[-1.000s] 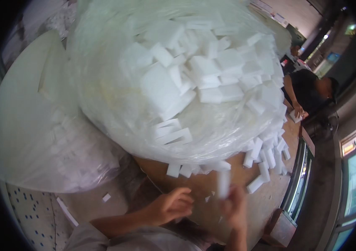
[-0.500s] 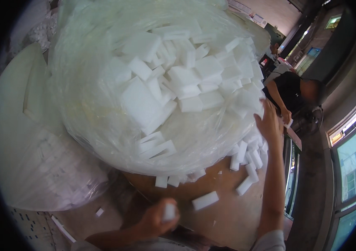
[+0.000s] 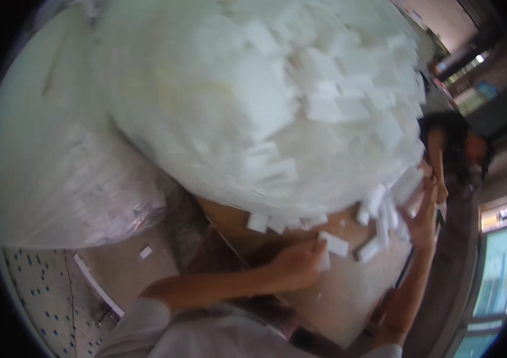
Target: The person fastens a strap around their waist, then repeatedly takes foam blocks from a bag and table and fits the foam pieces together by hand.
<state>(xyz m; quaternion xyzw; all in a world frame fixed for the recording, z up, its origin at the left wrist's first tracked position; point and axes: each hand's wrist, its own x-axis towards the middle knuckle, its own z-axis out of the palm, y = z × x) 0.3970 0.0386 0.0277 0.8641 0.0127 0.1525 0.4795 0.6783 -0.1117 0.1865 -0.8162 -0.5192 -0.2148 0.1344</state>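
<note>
My left hand (image 3: 298, 265) is closed around a small white foam block (image 3: 324, 261), which partly shows past the fingertips. Right beside those fingertips, a second white block (image 3: 335, 244) lies on the brown tabletop (image 3: 325, 304). At the table's right side, my right hand (image 3: 422, 222) has thumb and fingers apart against a loose heap of white blocks (image 3: 384, 212); motion blurs it. A huge clear plastic bag (image 3: 194, 137) full of white foam blocks bulges over the far part of the table, with several blocks spilled along its lower edge.
A second filled plastic bag (image 3: 74, 191) stands at the left. Below it, a small white piece (image 3: 145, 252) and a white strip (image 3: 95, 283) lie on the floor. A co-worker in dark clothes (image 3: 447, 131) bends forward at the far right, near windows (image 3: 504, 256).
My left hand has moved right and forward over the table with its block. The right hand has come down from the bag's side to the loose blocks. The whole view has shifted.
</note>
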